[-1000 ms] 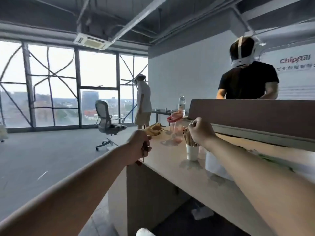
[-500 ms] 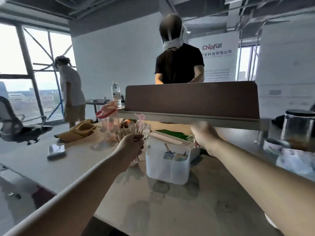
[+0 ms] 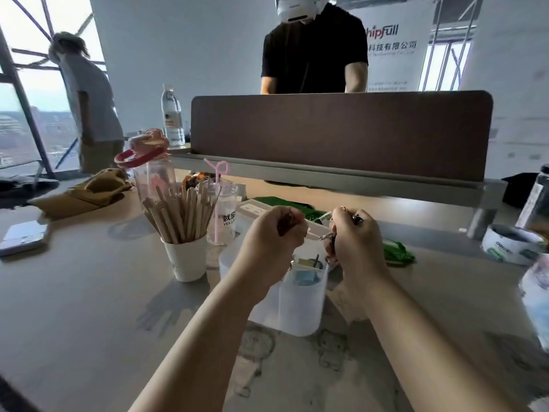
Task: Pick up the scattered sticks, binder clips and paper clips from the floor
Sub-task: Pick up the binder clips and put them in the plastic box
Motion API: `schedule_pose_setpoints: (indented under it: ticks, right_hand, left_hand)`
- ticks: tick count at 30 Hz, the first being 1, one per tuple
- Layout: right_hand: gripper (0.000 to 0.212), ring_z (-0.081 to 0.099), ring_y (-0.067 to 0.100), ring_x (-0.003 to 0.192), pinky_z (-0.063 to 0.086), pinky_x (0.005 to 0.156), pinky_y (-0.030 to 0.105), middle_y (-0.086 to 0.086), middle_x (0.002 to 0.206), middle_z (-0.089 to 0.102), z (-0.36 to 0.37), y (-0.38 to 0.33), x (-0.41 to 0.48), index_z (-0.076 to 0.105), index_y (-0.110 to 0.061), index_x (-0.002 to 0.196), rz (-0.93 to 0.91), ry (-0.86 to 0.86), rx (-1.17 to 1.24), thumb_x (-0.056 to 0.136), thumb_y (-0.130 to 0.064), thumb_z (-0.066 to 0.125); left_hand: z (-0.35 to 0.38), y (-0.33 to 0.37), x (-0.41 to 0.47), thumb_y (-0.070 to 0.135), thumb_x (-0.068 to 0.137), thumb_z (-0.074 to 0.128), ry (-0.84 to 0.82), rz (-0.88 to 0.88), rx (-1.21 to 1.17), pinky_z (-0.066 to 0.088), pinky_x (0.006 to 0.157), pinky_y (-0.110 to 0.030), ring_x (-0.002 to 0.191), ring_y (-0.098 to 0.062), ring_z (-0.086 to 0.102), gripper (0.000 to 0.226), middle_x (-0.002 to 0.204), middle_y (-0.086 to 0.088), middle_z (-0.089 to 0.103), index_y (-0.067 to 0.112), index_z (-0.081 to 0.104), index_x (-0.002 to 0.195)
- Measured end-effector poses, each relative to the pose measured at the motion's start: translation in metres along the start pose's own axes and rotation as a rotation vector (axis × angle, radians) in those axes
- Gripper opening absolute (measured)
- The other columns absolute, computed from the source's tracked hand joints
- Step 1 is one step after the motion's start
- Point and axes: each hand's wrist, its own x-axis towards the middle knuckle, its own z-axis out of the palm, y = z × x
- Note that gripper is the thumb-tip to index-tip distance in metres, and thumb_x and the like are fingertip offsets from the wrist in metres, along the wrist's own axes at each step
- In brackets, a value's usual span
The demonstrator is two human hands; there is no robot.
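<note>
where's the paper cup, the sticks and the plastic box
paper cup (image 3: 185,260): head view, on its white side wall
sticks (image 3: 178,212): head view, mid-bundle above the cup rim
plastic box (image 3: 297,310): head view, on its front wall

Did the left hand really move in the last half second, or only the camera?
Yes. It was in front of the cup; now the left hand is to the cup's right, over the box.

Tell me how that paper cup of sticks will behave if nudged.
Probably top-heavy: the sticks fan out well above the narrow paper cup, so it may tip. It looks light and thin-walled, so a firm squeeze could crush it.
</note>
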Motion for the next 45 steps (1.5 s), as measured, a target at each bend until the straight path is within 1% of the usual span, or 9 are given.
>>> schedule_pose_setpoints:
  ticks: [3,7,12,18,27,31,35,40,45]
  right_hand:
    - [0.02,0.041,0.007,0.038,0.031,0.034,0.015,0.001,0.056,0.044,-0.01,-0.003,0.002,0.043,-0.012,0.074,0.076,0.053,0.07,0.094,-0.016,0.043]
    - [0.017,0.042,0.011,0.044,0.032,0.038,0.017,0.001,0.058,0.044,-0.003,-0.003,0.004,0.046,-0.013,0.076,0.069,0.055,0.075,0.092,-0.016,0.044]
    - [0.014,0.043,0.015,0.049,0.034,0.044,0.025,0.003,0.061,0.046,0.005,0.0,0.005,0.049,-0.01,0.083,0.004,0.02,0.079,0.093,-0.018,0.043]
    - [0.022,0.041,0.018,0.052,0.032,0.048,0.028,0.002,0.058,0.041,0.006,-0.001,0.015,0.041,-0.014,0.069,0.052,0.054,0.15,0.091,-0.014,0.043]
    - [0.023,0.039,0.014,0.043,0.029,0.035,0.016,0.001,0.057,0.04,0.003,-0.002,0.022,0.039,-0.013,0.069,0.098,0.1,0.251,0.091,-0.01,0.042]
    - [0.023,0.038,0.013,0.038,0.027,0.034,0.016,0.001,0.059,0.04,0.0,-0.003,0.023,0.039,-0.013,0.068,0.114,0.107,0.265,0.091,-0.01,0.042]
    - [0.021,0.04,0.016,0.047,0.029,0.034,0.016,0.003,0.064,0.04,-0.002,-0.005,0.025,0.04,-0.012,0.071,0.111,0.064,0.227,0.091,-0.012,0.043]
    - [0.017,0.041,0.019,0.053,0.028,0.034,0.016,0.005,0.068,0.041,-0.003,-0.009,0.026,0.041,-0.012,0.074,0.086,0.022,0.18,0.091,-0.014,0.043]
    - [0.019,0.041,0.017,0.05,0.029,0.036,0.019,0.002,0.064,0.041,-0.001,-0.01,0.023,0.041,-0.012,0.073,0.091,-0.011,0.157,0.091,-0.014,0.044]
  left_hand:
    - [0.005,0.0,-0.004,0.02,0.087,0.066,-0.033,0.064,0.271,0.051,0.067,-0.022,0.08,-0.012,0.062,0.01,0.084,0.01,0.064,0.028,0.06,0.086]
    - [0.007,0.0,-0.006,0.026,0.087,0.065,0.002,0.106,0.457,0.038,0.058,-0.004,0.074,0.004,0.054,0.006,0.079,0.021,0.058,0.031,0.061,0.086]
    - [0.003,-0.001,-0.006,0.028,0.086,0.067,0.031,0.068,0.348,0.043,0.054,-0.012,0.073,-0.005,0.06,0.005,0.08,0.014,0.065,0.03,0.065,0.09]
    - [0.006,0.001,-0.01,0.023,0.077,0.077,0.032,0.139,0.307,0.039,0.051,-0.006,0.056,0.008,0.051,0.013,0.068,0.016,0.059,0.021,0.065,0.082]
    - [0.008,-0.006,-0.012,0.023,0.068,0.083,-0.035,0.126,0.351,0.059,0.065,-0.034,0.065,-0.014,0.068,0.016,0.069,0.003,0.071,0.02,0.068,0.07]
    - [0.004,-0.003,-0.016,0.037,0.08,0.072,-0.041,0.158,0.483,0.057,0.068,-0.027,0.068,-0.006,0.067,0.016,0.073,0.009,0.072,0.021,0.071,0.079]
    - [-0.002,-0.003,-0.016,0.029,0.084,0.069,-0.03,0.155,0.436,0.054,0.069,-0.022,0.07,-0.001,0.067,0.007,0.072,0.013,0.072,0.028,0.07,0.077]
    - [-0.007,0.0,-0.019,0.032,0.079,0.074,-0.083,0.185,0.554,0.039,0.056,-0.004,0.066,0.014,0.056,0.009,0.072,0.016,0.067,0.024,0.076,0.081]
    - [-0.018,0.001,-0.017,0.038,0.069,0.08,-0.083,0.091,0.588,0.039,0.041,-0.008,0.064,0.003,0.06,0.026,0.083,0.011,0.07,0.032,0.061,0.086]
